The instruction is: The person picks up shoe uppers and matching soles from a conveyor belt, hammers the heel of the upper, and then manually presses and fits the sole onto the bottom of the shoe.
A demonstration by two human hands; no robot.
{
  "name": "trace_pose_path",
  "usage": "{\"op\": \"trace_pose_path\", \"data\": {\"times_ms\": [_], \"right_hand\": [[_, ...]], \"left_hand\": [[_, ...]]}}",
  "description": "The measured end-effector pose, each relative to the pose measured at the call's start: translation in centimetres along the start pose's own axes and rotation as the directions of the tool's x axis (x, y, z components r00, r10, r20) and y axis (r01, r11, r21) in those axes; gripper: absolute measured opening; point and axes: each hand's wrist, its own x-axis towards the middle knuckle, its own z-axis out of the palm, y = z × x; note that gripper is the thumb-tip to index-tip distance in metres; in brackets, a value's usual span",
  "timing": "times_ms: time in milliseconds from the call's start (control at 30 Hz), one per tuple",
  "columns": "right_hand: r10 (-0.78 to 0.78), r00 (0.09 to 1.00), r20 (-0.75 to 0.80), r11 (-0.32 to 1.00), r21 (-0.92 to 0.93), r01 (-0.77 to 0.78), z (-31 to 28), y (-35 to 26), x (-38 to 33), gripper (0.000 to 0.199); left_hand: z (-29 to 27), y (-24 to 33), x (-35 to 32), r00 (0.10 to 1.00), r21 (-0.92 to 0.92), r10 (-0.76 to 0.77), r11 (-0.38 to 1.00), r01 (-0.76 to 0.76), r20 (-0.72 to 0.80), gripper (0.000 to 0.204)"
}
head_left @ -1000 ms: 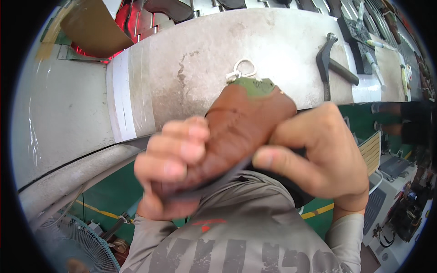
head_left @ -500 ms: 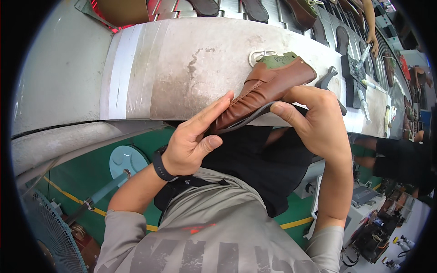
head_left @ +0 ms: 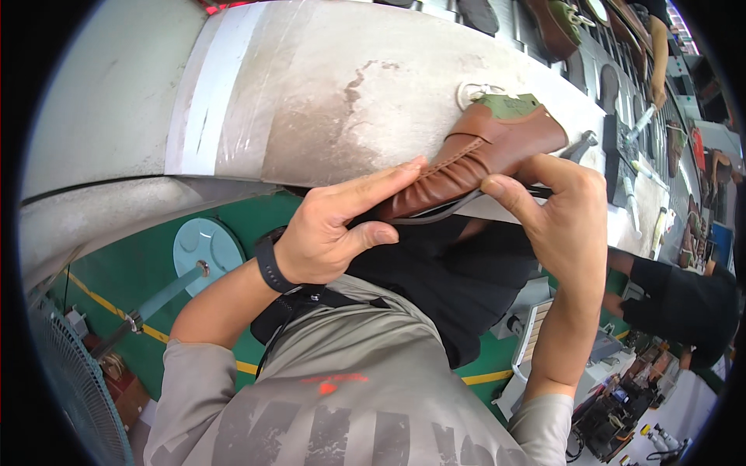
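Observation:
A brown leather shoe (head_left: 466, 159) rests tilted between my hands at the bench edge, its toe toward my left. A green last (head_left: 509, 106) fills its opening, with a white cord loop (head_left: 470, 95) beside it. Along its underside runs a dark sole (head_left: 439, 213). My left hand (head_left: 334, 225) holds the toe, long fingers straight along the upper and thumb low by the sole; the toe tip is partly covered. At the heel end, my right hand (head_left: 556, 202) pinches the sole edge between thumb and bent fingers, hiding part of the heel.
The pale stained bench (head_left: 311, 101) stretches ahead. On its right lie a wrench-like tool (head_left: 581, 146) and a black holder (head_left: 619, 151) with tube applicators. Beyond, a roller conveyor carries soles (head_left: 478, 14) and shoes. A co-worker's arm (head_left: 659, 62) reaches in. A blue stool (head_left: 208, 248) and fan (head_left: 74, 388) stand left.
The view has shifted, so bench, shoe and hands appear farther right. My left hand still lies on the toe and my right hand still pinches the sole near the heel.

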Motion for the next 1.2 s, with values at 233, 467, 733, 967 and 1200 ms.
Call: {"op": "trace_pose_path", "data": {"times_ms": [233, 467, 733, 967, 1200], "right_hand": [[0.035, 0.999, 0.029, 0.999, -0.016, -0.035, -0.4, -0.5, -0.1, 0.041], [0.06, 0.998, 0.028, 0.998, 0.021, -0.06, 0.1, -0.4, 0.0, 0.041], [0.056, 0.998, 0.041, 0.997, 0.047, -0.058, -0.2, -0.6, 0.1, 0.036], [0.048, 0.998, 0.041, 0.997, 0.055, -0.05, -0.2, -0.5, 0.1, 0.034], [0.032, 0.999, 0.039, 0.999, 0.03, -0.033, -0.3, -0.3, 0.3, 0.035]], "left_hand": [[1.6, 0.0, -0.3, 0.978, 0.235, 0.17, 0.962, -0.138, -0.124, 0.052], [1.3, -0.1, 0.7, 0.909, 0.503, 0.39, 0.821, -0.269, -0.15, 0.039], [1.8, -0.3, 1.8, 0.858, 0.529, 0.475, 0.788, -0.316, -0.195, 0.04], [2.6, 0.3, 3.3, 0.84, 0.591, 0.475, 0.768, -0.248, -0.264, 0.046], [2.4, 1.4, 4.2, 0.877, 0.565, 0.394, 0.805, -0.183, -0.277, 0.045]]}}
